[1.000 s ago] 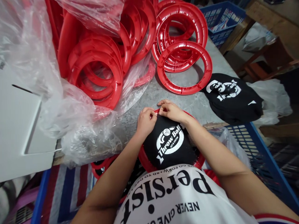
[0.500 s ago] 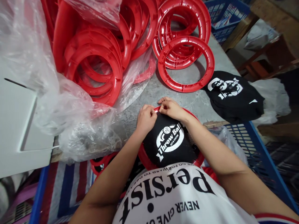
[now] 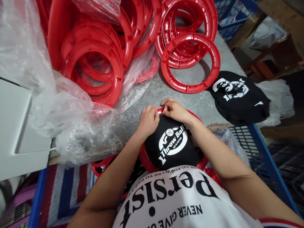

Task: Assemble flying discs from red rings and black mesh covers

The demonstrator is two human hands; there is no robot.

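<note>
A round black mesh cloth (image 3: 154, 141) printed "Throw Ball" in white lies across a red plastic ring (image 3: 145, 159), close against my white shirt. At the far rim, my left hand (image 3: 149, 118) has its fingers closed on the cloth's edge and the ring. Just right of it, my right hand (image 3: 174, 110) pinches the same edge, thumb and forefinger together. Only a short stretch of red rim shows between the two hands. The fingertips partly cover the spot where cloth meets ring.
Loose red rings (image 3: 191, 88) lie on the grey table (image 3: 140, 98); more spill from a clear plastic bag (image 3: 83, 133) at left. Black printed cloths (image 3: 242, 110) sit at the right edge. A blue crate (image 3: 266, 152) stands below right, a white box (image 3: 21, 136) at left.
Both hands keep their hold at the far rim, with barely any finger movement. The view has shifted slightly.
</note>
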